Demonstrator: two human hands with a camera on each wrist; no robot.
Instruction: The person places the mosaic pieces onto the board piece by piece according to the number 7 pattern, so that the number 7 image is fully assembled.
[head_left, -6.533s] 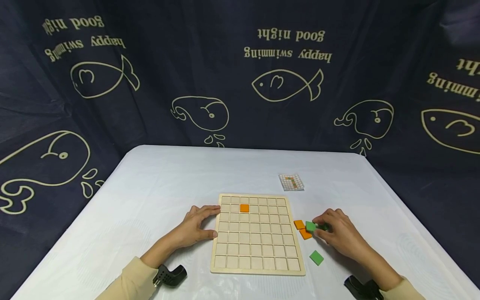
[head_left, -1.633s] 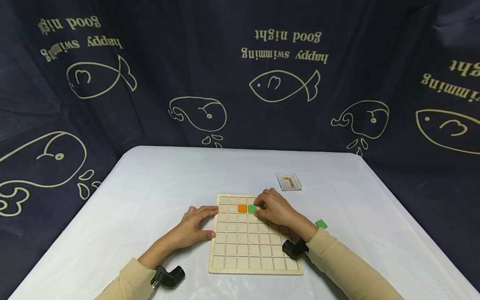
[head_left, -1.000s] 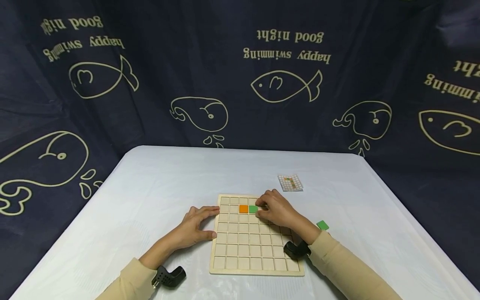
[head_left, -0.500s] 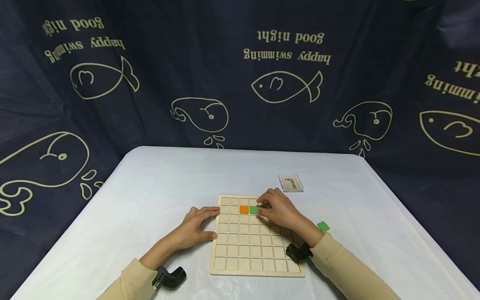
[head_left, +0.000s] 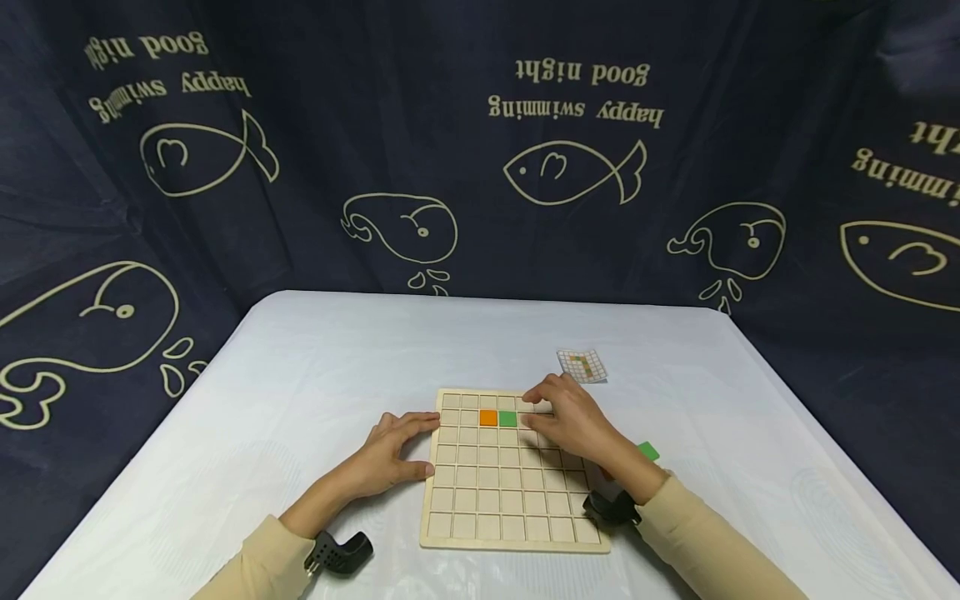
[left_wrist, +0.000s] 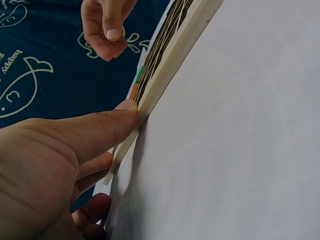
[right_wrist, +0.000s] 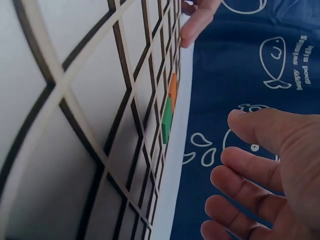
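A wooden grid board [head_left: 487, 502] lies on the table. An orange square tile [head_left: 488, 418] and a green square tile [head_left: 507, 419] sit side by side in its second row from the back. My left hand [head_left: 386, 458] touches the board's left edge with thumb and fingertips, fingers fairly straight. Just right of the green tile, my right hand [head_left: 572, 417] hovers over the board, thumb and fingers spread. The right wrist view shows nothing between those fingers, with the green tile [right_wrist: 167, 122] apart from them.
A small pattern card [head_left: 582, 366] lies behind the board's right corner. Another green tile [head_left: 648, 451] shows beyond my right forearm, which hides part of that area. A dark curtain [head_left: 480, 242] with printed fish hangs behind the white table [head_left: 360, 342].
My right hand has brought a green tile from the right onto the board beside the orange one. It has since let go and drawn slightly right. My left hand has stayed put.
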